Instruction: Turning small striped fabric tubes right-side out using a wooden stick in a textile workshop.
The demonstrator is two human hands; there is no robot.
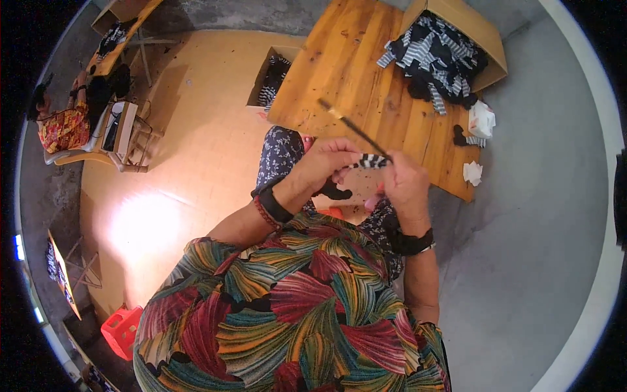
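Observation:
A black-and-white striped sock is stretched between my two hands, over my lap. My left hand pinches its left end, fingers closed. Closed around the other end is my right hand. A thin dark rod with a gold-coloured band slants up and left from the right hand's fingers, its tip over the table edge; its exact kind cannot be made out. Below the hands hangs a black piece of fabric, perhaps part of the same sock. The fingertips of the right hand are partly hidden.
Ahead stands a wooden table with a tipped cardboard box spilling striped socks. A tissue pack and crumpled tissue lie at its right edge. Another box sits on the floor. A person sits far left; a red stool is lower left.

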